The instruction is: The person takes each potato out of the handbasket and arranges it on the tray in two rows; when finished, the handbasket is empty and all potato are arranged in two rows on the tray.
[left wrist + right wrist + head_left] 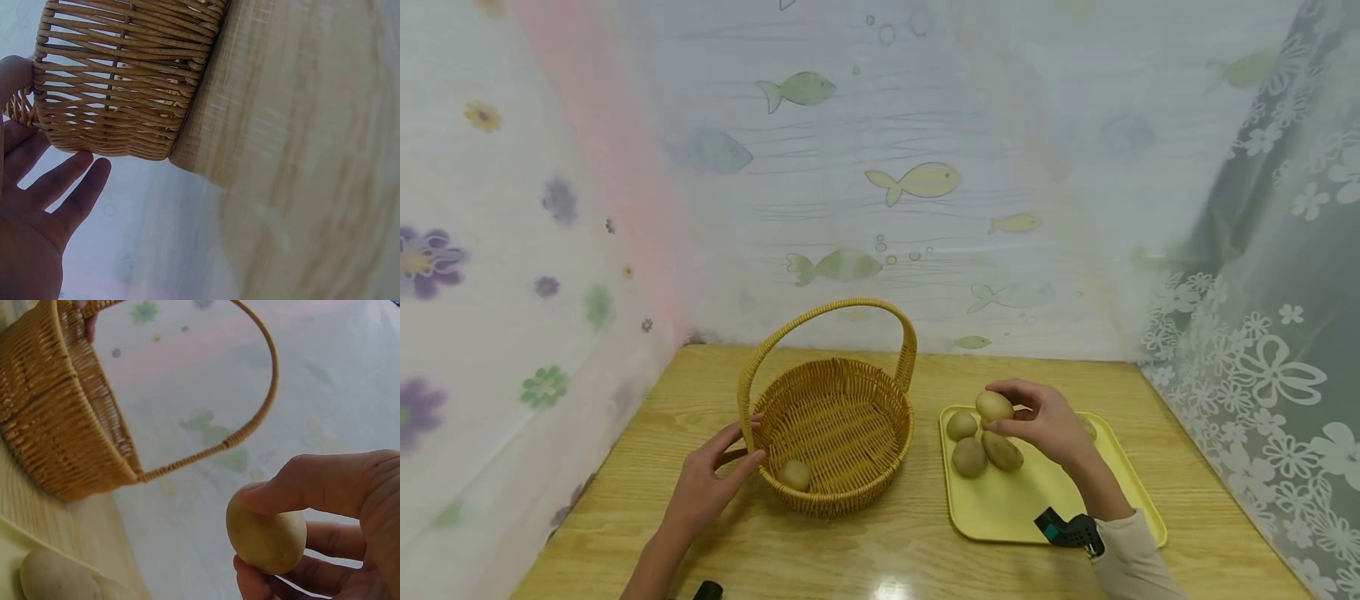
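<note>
My right hand [1037, 417] holds a potato [994, 407] between thumb and fingers, above the far left part of a yellow tray [1022, 517]. Close below it several other potatoes [970, 458] lie on the tray. My left hand [709, 479] grips the wicker basket [831, 500] on its left side, where the arched handle meets the rim. In the left wrist view, some fingers [81, 190] stick out beside the woven wall. One potato [794, 475] lies inside the basket, near its front left wall. In the right wrist view, the held potato [265, 534] is in plain sight.
Basket and tray stand on a wooden table [895, 550], the tray to the right. Another potato [1086, 427] on the tray is partly hidden behind my right wrist. Printed curtains [850, 208] hang behind the table and along both sides.
</note>
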`<state>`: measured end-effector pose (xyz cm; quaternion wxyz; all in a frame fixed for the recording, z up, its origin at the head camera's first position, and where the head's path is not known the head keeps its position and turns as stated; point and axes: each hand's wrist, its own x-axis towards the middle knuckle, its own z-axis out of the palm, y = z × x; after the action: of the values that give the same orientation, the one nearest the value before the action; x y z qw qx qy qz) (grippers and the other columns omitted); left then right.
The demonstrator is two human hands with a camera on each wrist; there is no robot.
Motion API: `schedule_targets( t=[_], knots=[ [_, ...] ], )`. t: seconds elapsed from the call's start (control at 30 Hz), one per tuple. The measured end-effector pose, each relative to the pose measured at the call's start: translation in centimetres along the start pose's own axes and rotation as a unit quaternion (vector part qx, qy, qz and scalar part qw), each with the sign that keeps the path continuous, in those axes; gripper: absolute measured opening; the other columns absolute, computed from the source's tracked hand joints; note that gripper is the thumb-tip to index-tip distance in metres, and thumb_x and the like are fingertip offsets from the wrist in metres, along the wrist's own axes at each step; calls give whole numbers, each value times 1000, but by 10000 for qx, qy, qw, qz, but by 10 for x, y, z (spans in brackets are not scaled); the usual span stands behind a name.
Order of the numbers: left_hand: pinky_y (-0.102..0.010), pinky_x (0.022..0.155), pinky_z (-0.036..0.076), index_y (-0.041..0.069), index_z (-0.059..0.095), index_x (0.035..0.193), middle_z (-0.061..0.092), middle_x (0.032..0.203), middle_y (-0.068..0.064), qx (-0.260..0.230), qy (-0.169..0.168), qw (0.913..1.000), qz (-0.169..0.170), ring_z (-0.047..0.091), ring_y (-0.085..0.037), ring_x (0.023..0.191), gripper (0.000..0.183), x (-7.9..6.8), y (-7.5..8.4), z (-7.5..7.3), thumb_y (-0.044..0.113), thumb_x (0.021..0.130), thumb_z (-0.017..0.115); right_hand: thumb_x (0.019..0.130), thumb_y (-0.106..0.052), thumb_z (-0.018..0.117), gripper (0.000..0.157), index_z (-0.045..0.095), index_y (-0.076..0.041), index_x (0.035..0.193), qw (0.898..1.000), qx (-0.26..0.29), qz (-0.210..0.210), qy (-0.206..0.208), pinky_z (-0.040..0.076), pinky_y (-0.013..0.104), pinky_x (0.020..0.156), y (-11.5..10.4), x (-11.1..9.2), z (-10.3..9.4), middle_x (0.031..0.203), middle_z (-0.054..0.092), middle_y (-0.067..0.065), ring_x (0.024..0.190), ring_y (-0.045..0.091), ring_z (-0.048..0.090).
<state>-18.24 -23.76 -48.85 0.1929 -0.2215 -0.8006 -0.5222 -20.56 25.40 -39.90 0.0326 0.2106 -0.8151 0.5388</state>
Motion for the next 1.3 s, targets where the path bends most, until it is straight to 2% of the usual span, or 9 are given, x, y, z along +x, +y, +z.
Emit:
schedule_targets(
  t=[0.1,0.23,0.43,0.67,1.0,1.3],
  knots=[
    [-28,92,59,7,61,145,60,143,-17,0,-12,10000,49,56,-14,132,49,0,-1,1,1,98,73,90,0,80,50,62,7,137,9999,-64,65,56,61,30,84,1,-5,-5,129,64,24,105,23,66],
    [-27,92,59,10,60,147,61,143,-17,0,-5,10000,37,58,-19,130,51,0,-2,1,1,98,73,90,-1,81,51,62,8,137,9997,-161,74,148,61,28,85,4,-12,-11,131,63,25,107,24,66],
    [-25,92,58,5,59,147,61,143,-17,74,17,10000,4,60,-27,127,53,-2,-7,2,0,97,74,91,-1,80,51,61,9,137,9991,-294,175,232,61,29,82,11,-17,-18,126,65,23,103,18,65],
    [-26,93,59,4,59,146,60,144,-16,30,4,9999,-99,56,-23,132,49,-1,-3,0,5,99,73,92,-2,79,51,61,8,138,9982,-417,320,294,62,30,80,18,-24,-26,127,64,23,103,19,64],
    [-27,92,59,5,59,146,60,144,-16,130,-11,9999,-81,55,-15,132,50,-1,-3,0,3,98,74,90,-2,80,49,62,9,135,9967,-552,505,307,62,31,77,29,-31,-28,122,66,21,100,20,63],
    [-26,92,59,5,60,146,60,144,-17,47,-2,10000,11,58,-24,130,50,0,-4,1,0,97,73,90,-4,82,50,64,7,135,9946,-685,677,388,61,30,77,35,-38,-32,125,66,20,103,27,63]
  ],
)
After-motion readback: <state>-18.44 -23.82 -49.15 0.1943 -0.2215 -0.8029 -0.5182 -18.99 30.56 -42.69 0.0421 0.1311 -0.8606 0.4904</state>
